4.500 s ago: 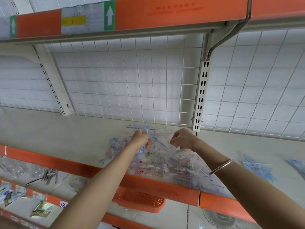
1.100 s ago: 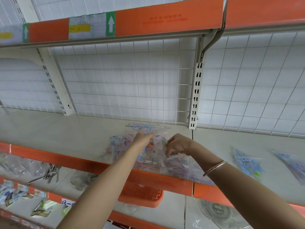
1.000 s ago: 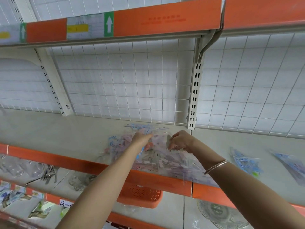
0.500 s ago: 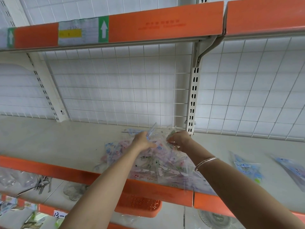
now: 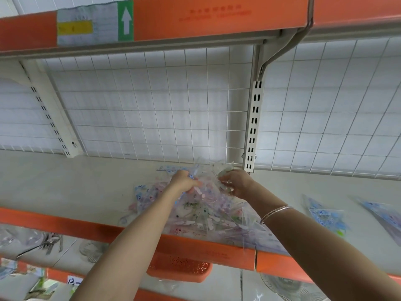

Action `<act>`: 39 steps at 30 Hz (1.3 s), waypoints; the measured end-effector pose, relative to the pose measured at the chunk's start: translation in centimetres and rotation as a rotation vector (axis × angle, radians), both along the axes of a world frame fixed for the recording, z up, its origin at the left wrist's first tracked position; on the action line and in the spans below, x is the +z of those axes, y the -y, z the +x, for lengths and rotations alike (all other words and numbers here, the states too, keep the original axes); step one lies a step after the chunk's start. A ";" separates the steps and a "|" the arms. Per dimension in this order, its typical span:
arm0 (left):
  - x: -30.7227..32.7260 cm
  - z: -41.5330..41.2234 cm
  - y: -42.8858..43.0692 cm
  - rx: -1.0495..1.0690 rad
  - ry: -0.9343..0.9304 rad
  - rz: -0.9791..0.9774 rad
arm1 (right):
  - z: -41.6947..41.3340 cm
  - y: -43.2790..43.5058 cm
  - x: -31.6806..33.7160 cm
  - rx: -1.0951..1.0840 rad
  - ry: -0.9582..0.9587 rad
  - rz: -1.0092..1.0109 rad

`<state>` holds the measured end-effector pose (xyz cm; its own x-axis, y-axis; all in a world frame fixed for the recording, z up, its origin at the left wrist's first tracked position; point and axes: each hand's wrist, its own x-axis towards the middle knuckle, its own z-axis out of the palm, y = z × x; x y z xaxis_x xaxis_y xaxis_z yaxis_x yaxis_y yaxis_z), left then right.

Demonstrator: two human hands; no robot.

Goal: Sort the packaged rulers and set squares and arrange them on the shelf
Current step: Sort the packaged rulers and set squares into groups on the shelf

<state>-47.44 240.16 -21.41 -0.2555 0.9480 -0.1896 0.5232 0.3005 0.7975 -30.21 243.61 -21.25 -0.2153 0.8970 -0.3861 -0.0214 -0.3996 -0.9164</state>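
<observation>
A loose pile of clear-packaged rulers and set squares (image 5: 204, 216) lies on the cream shelf (image 5: 71, 187), reaching its orange front edge. My left hand (image 5: 183, 181) grips packets at the back left of the pile. My right hand (image 5: 237, 181) pinches clear packets at the pile's back, near the slotted upright. Two sorted groups lie to the right: a blue-printed set square packet (image 5: 327, 216) and another packet (image 5: 384, 218) at the frame's edge.
A white wire grid (image 5: 152, 105) backs the shelf, with a slotted upright (image 5: 252, 127) behind the pile. An upper orange-fronted shelf (image 5: 195, 18) hangs overhead. Below are an orange perforated basket (image 5: 180, 268), metal utensils (image 5: 50, 244) and other goods.
Both hands have stayed in the pile, shifting packets toward its back. The head camera has tilted slightly, so the shelf sits lower in view.
</observation>
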 end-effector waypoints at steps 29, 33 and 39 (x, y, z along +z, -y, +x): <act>2.3 8.4 4.7 -0.319 0.004 -0.152 | 10.3 2.5 1.4 0.223 0.117 0.166; 2.0 10.5 5.2 -0.452 -0.146 -0.208 | 12.3 2.6 1.4 0.182 0.112 0.176; 1.7 12.3 4.7 -0.607 -0.462 -0.299 | 13.6 2.5 1.4 0.133 0.074 0.169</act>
<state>-35.13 235.50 -19.71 0.1713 0.8725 -0.4576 0.9193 0.0255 0.3926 -16.64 241.10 -19.81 -0.3128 0.9159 -0.2514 0.0906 -0.2347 -0.9678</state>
